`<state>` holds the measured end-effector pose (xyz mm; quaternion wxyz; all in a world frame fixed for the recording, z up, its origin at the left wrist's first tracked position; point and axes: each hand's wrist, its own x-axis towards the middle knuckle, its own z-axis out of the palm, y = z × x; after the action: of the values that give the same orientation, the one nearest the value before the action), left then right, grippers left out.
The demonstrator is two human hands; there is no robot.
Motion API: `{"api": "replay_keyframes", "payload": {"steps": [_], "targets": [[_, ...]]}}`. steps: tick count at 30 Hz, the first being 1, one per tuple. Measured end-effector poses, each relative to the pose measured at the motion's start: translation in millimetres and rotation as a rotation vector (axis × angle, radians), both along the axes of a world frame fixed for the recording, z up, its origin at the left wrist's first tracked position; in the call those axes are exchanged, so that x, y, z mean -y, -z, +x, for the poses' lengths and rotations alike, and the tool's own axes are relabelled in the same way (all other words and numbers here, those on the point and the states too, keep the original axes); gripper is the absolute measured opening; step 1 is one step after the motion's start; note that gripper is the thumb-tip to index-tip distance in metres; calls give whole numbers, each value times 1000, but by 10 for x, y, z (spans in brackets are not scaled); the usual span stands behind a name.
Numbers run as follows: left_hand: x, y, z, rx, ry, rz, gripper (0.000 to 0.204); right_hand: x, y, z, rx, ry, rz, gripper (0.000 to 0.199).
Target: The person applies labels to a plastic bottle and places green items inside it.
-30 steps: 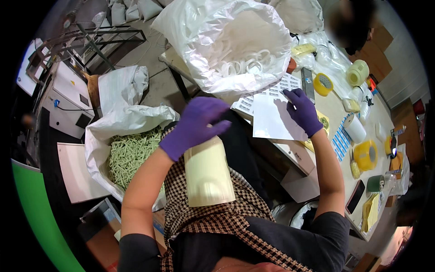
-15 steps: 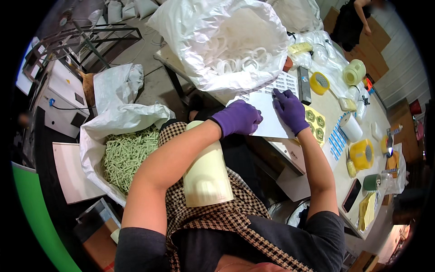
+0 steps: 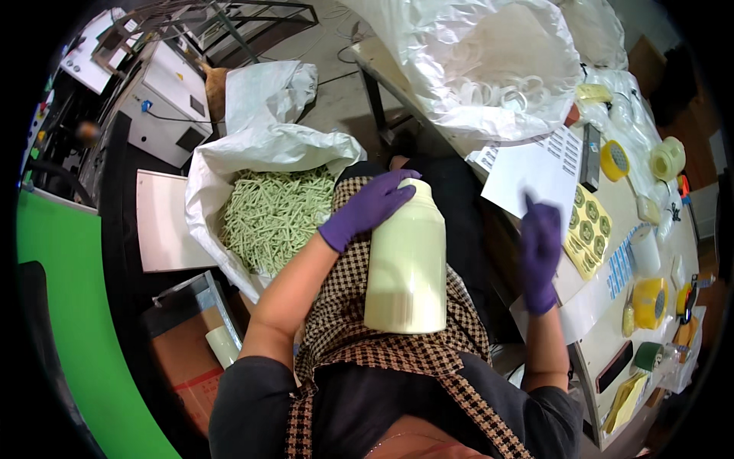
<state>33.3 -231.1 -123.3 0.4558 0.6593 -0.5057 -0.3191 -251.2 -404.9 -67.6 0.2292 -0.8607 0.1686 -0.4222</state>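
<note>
A pale cream plastic bottle (image 3: 407, 264) lies across my lap on the checked apron, its narrower neck pointing away from me. My left hand (image 3: 373, 205), in a purple glove, grips it at the neck and shoulder. Smeared by motion, my purple-gloved right hand (image 3: 541, 249) hovers at the table edge with one finger raised; whether it holds something small cannot be made out. Just beyond that hand are white label sheets (image 3: 524, 180) with dark printed rows. Beside them lies a sheet of gold round stickers (image 3: 587, 233).
On my left stands a white sack (image 3: 205, 206) of light green stick-shaped pieces (image 3: 275, 218). A large white bag (image 3: 428, 92) of white rings sits on the table. Tape rolls (image 3: 650, 302), a dark bar (image 3: 590, 157) and a phone (image 3: 614, 367) lie along the table's right.
My left hand has left the papers and taken hold of the bottle's neck. My right hand has drawn back off the label sheet toward me. The view has swung left.
</note>
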Motion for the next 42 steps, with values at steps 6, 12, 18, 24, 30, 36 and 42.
{"api": "replay_keyframes", "payload": {"steps": [6, 12, 18, 24, 30, 36, 42], "targets": [[-272, -554, -409, -137, -74, -308, 42, -1088, -133, 81, -193, -143, -190, 55], [-384, -582, -273, 0, 85, -302, 63, -1189, -162, 191, -230, -137, -334, 54], [-345, -501, -235, 123, 71, -260, 73, -1292, -215, 163, -331, -62, -367, 53], [-323, -470, -219, 142, 96, -201, 76, -1338, -242, 142, -397, -19, -385, 53], [-274, -437, -228, 184, 72, -133, 83, -1333, -222, 138, -422, 2, -442, 53], [-304, -501, -149, 22, 178, -92, 105, -1361, -268, 136, -471, 18, -505, 53], [-364, -582, -172, 155, 196, -44, 124, -1389, -259, 132, -518, 54, -549, 55]]}}
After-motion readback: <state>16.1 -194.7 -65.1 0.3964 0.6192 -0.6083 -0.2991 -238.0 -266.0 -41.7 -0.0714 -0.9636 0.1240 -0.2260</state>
